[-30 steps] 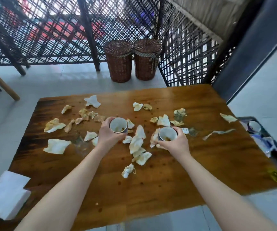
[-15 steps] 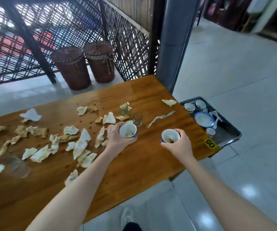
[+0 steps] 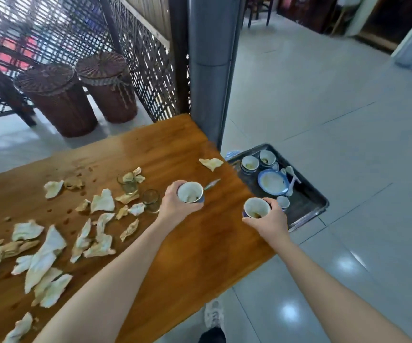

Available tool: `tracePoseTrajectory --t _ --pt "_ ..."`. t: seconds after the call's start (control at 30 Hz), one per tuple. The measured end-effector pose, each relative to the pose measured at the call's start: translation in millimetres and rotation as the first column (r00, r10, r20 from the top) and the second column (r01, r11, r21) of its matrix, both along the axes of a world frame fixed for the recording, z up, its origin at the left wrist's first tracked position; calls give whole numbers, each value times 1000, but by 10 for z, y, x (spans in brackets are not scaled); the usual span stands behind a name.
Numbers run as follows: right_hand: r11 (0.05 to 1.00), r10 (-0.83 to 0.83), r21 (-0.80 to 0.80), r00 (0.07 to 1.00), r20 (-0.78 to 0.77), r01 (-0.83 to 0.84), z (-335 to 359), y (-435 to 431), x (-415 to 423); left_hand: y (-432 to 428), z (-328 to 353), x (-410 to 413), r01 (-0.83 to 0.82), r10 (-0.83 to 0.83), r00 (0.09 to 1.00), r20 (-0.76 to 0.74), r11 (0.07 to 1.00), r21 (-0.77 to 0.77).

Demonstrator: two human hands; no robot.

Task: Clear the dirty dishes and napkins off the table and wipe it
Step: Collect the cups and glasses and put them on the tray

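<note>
Wooden table [image 3: 200, 243] strewn with napkins [image 3: 44, 256]: left hand [image 3: 172, 206] grips the left cup [image 3: 190, 192] over the tabletop, right hand [image 3: 272, 221] grips the right cup [image 3: 256, 207] at the edge, nearer the tray [image 3: 305, 205] just to its right.

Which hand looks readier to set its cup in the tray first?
The right hand. The right cup is at the table end, beside the tray; the left hand holds the left cup farther back over the table.
</note>
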State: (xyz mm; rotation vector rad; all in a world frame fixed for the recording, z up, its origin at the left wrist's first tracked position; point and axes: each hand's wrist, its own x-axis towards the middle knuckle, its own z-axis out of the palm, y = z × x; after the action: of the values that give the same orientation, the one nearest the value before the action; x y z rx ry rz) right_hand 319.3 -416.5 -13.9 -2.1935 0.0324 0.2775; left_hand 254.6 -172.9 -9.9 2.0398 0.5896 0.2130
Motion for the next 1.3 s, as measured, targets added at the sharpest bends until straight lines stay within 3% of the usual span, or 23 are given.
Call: tracePoseTrajectory --t 0.2,0.4,0.63,0.83,1.0,1.3 --pt "999 -45 -16 999 12 45 200 -350 947 -245 5 933 8 -9 1000 -23 1000 -30" --pt "988 -150 -19 988 28 150 312 -740 1641 -641 57 1804 119 -120 993 -5 992 -29" --pt "989 -147 -38 987 -57 145 55 -1177 2205 -1113 -96 2387 125 -129 990 -55 990 -70" --pt "999 31 18 990 -139 -29 -181 -1363 2963 -1501 -283 2631 -86 77 992 -103 992 -89" --pt "968 246 -4 953 -174 -251 -364 -1446 3478 -2029 -489 2727 -303 276 946 -167 938 -167" --pt "914 394 8 881 -261 -406 -1145 -1581 3546 -2902 -1217 2622 -550 500 828 -255 812 -194"
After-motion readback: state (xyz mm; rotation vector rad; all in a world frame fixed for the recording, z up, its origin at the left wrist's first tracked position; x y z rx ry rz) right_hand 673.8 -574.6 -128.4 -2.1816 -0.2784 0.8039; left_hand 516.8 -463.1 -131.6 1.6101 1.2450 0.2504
